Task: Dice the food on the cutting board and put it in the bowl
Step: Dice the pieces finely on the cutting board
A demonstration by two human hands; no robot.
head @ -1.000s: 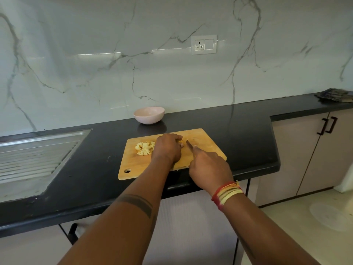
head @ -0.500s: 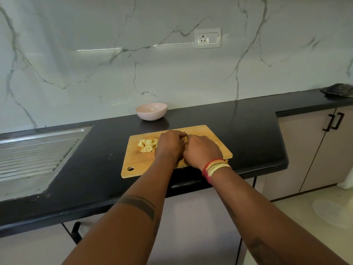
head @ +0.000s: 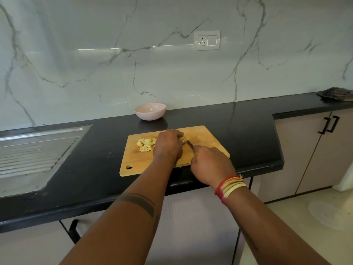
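bowl (head: 150,111) empty; left hand (head: 168,145) gripping food (head: 183,139) | right hand (head: 211,164) gripping knife (head: 190,145)

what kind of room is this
Most likely a home kitchen: a black countertop with a steel sink drainboard set into it, a wooden cutting board with diced food, and cabinets below.

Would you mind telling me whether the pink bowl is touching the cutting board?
Apart. The head view shows a strip of bare black counter between the pink bowl and the far edge of the cutting board.
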